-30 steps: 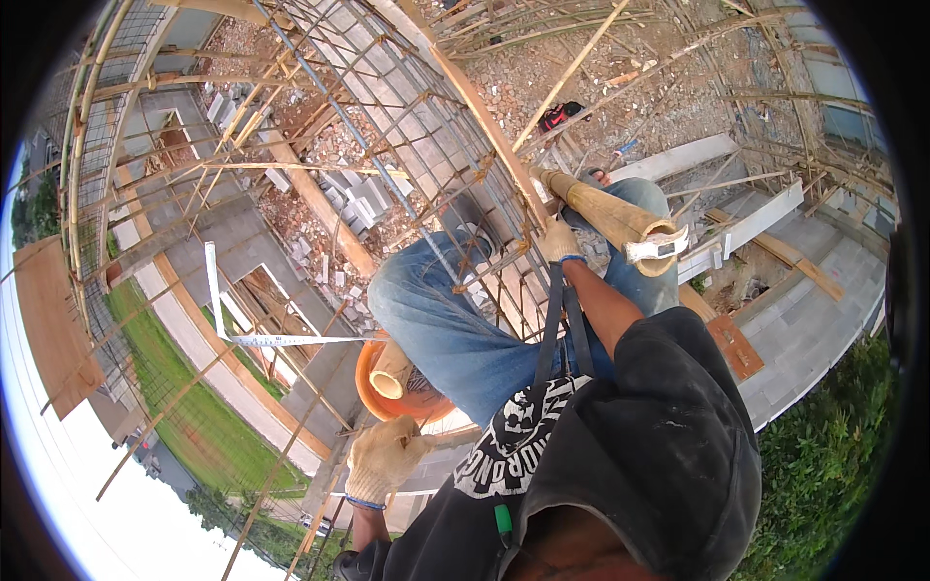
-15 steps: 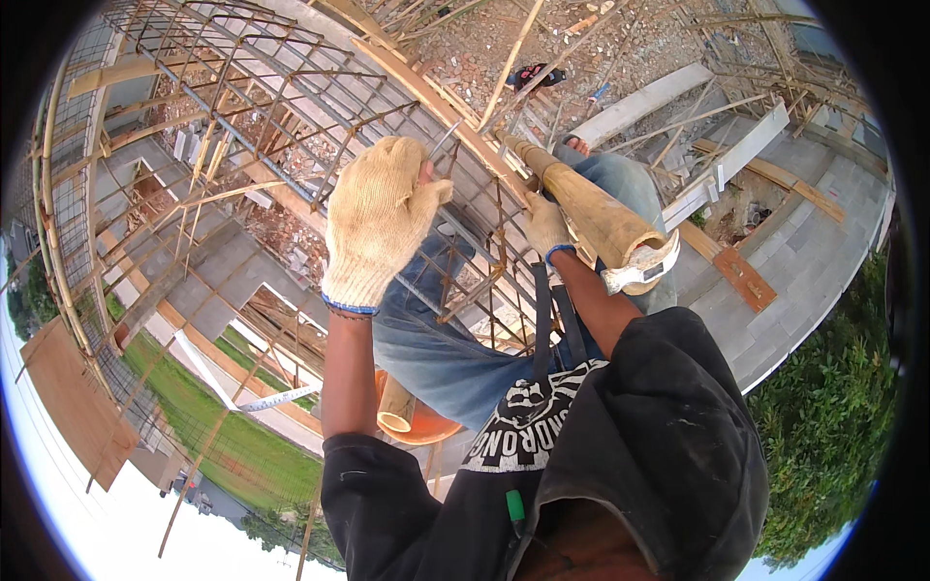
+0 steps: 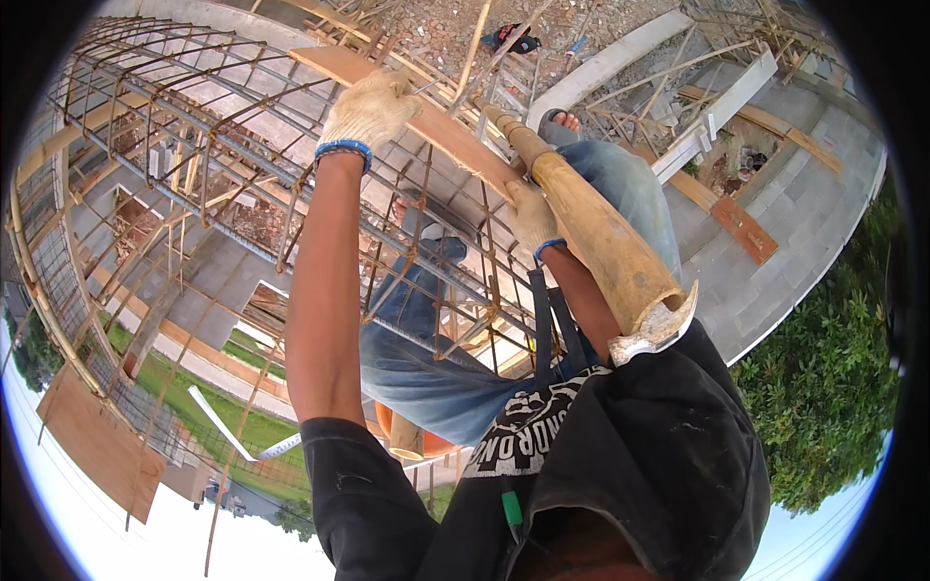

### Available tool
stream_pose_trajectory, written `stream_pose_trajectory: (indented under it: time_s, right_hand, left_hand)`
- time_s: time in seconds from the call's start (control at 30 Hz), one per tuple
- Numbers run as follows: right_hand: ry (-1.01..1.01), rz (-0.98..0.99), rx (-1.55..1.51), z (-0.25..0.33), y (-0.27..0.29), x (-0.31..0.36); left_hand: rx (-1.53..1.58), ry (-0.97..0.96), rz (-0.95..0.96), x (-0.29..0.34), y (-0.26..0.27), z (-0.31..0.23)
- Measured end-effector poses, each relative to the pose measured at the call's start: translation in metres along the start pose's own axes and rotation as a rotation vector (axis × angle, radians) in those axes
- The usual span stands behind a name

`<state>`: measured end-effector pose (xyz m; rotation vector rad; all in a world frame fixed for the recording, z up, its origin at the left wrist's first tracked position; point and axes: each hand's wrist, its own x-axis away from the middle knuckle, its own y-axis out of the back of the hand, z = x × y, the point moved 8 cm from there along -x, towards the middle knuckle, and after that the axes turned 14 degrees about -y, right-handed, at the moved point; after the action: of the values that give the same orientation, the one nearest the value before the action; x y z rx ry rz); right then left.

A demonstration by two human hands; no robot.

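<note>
A long wooden plank [image 3: 455, 140] slants across the steel rebar cage [image 3: 397, 254] in front of me. My left hand [image 3: 368, 108], in a cream knitted glove with a blue cuff, is closed over the plank toward its far end. Some of its fingers are hidden behind the glove's back. My right hand [image 3: 533, 219], gloved the same way, grips the plank's near end, beside a thick bamboo pole [image 3: 591, 223]. At the pole's open near end rests a hammer's metal head [image 3: 659, 329]; its handle is hidden.
My jeans-clad legs [image 3: 620, 189] straddle the cage and pole, high above ground. An orange container [image 3: 426, 436] with a bamboo piece sits below my left thigh. A bent white strip [image 3: 228, 431] hangs at lower left. Grey block paving [image 3: 794, 213] spreads at right.
My left arm has stretched forward, and the left hand has gone from above the cage onto the plank. The plank has shifted left over the cage. The view has tilted slightly.
</note>
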<state>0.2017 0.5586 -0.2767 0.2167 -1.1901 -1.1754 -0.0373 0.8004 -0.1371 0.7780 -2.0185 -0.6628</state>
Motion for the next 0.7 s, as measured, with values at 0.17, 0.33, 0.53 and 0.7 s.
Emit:
stream_pose_trajectory:
  time_s: [0.17, 0.33, 0.53, 0.7]
  right_hand:
    - [-0.022, 0.044, 0.009, 0.021, 0.002, -0.021]
    - [-0.044, 0.087, 0.046, 0.028, 0.002, -0.032]
    - [-0.079, 0.157, 0.065, 0.027, -0.004, -0.025]
    - [-0.006, 0.042, -0.019, 0.026, 0.003, -0.021]
  left_hand:
    - [-0.001, 0.111, 0.202, -0.025, -0.027, 0.021]
    - [0.145, 0.156, 0.156, -0.049, -0.059, 0.058]
    - [0.292, 0.238, 0.012, -0.054, -0.081, 0.073]
    - [0.139, 0.332, -0.077, -0.053, -0.078, 0.083]
